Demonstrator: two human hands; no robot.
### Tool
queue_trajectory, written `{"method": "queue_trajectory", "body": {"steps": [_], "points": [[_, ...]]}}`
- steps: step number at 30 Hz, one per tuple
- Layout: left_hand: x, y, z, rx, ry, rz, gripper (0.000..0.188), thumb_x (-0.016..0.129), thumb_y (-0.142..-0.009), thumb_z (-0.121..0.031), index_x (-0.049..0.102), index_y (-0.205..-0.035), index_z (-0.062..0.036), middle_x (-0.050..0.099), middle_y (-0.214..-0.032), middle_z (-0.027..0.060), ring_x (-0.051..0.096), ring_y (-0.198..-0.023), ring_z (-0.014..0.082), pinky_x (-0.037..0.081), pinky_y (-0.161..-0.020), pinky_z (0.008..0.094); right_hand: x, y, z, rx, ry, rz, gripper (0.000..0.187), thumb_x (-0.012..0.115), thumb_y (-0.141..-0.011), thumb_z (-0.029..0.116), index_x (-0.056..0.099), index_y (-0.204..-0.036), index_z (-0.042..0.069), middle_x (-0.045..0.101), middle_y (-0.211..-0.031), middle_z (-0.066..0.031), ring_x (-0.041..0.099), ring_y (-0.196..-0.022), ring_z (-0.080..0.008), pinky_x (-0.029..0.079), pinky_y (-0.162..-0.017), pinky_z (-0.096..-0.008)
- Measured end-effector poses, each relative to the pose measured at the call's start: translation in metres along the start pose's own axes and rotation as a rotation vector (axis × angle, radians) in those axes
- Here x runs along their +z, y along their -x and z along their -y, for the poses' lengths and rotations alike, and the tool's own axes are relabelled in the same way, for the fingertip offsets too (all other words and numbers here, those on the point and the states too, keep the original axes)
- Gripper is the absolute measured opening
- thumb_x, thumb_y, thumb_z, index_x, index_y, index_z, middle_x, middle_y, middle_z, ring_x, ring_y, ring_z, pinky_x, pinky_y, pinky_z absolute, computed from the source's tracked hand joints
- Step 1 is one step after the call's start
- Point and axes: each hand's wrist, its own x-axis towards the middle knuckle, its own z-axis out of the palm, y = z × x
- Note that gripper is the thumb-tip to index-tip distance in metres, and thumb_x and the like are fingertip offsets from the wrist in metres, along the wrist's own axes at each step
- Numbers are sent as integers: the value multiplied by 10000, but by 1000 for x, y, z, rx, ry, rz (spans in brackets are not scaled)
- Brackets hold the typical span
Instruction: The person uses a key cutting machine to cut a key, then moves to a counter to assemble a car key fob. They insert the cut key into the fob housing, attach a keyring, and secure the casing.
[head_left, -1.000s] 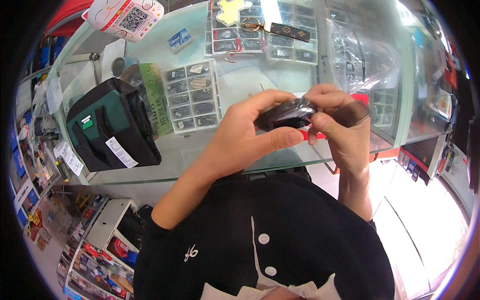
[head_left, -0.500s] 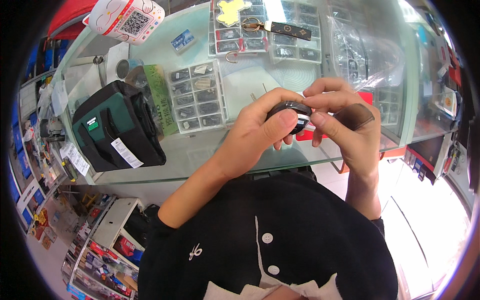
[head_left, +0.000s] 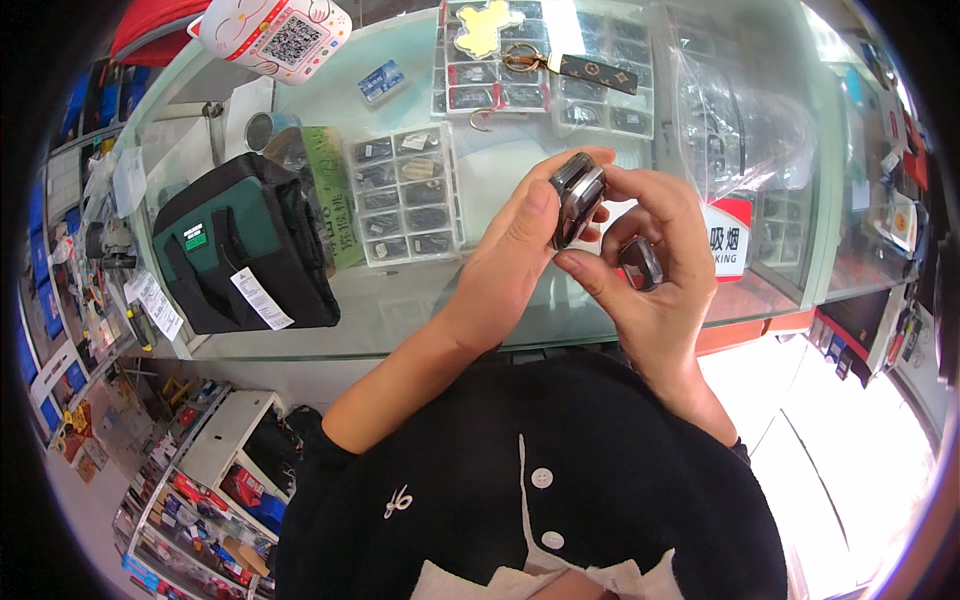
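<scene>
Over the glass counter, my left hand (head_left: pixel 508 262) grips a black-and-silver car key fob (head_left: pixel 578 203), tilted up on its edge with the thumb along its near side. Opposite it, the fingertips of my right hand (head_left: pixel 668 230) are at the fob's right side. A smaller glossy dark piece (head_left: pixel 641 263), perhaps a cover, sits within that hand's curled fingers. Farther off on the glass lies a patterned brown key strap (head_left: pixel 597 75) with a gold ring, next to a yellow figure-shaped charm (head_left: pixel 487 27).
A black and green tool bag (head_left: pixel 245 250) stands at the left on the glass counter (head_left: pixel 400 315). Compartment trays (head_left: pixel 408 195) of key parts, a small blue box (head_left: pixel 381 82), a white cat-shaped stand (head_left: pixel 275 38), clear plastic wrap (head_left: pixel 740 130) and a red-and-white sign (head_left: pixel 730 240) surround the hands.
My left hand has turned the key fob from nearly level to steeply tilted. The right hand has lowered and rolled, bringing the dark piece among its fingers into clearer view. The view has shifted slightly.
</scene>
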Motion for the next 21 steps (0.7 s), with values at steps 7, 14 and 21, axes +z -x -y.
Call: {"method": "queue_trajectory", "body": {"steps": [7,14,21], "points": [[2,0,4,88,27,-9,520,294,-951,-431,354,-1263,-19,478,-1116,65,453,-1028,126,349,-909,271,9,2,-10,-12,-94,-85,500,747,-626,-10,551,-1083,35,506,-1055,-80,527,-731,-95,467,-577,-201],[0,-6,1,102,280,-23,537,277,-940,-451,349,-1262,-28,469,-1128,55,468,-1034,127,356,-927,301,8,-3,-2,-170,-159,-240,539,735,-659,-3,499,-1143,-20,562,-1029,-109,514,-675,-77,427,-554,-179],[3,-2,-3,53,205,14,518,298,-945,-441,344,-1283,-51,456,-1154,38,456,-1042,115,347,-928,281,-3,-14,3,-323,429,-30,561,721,-580,47,575,-1121,34,578,-890,-129,593,-740,-236,473,-633,-268]]}}
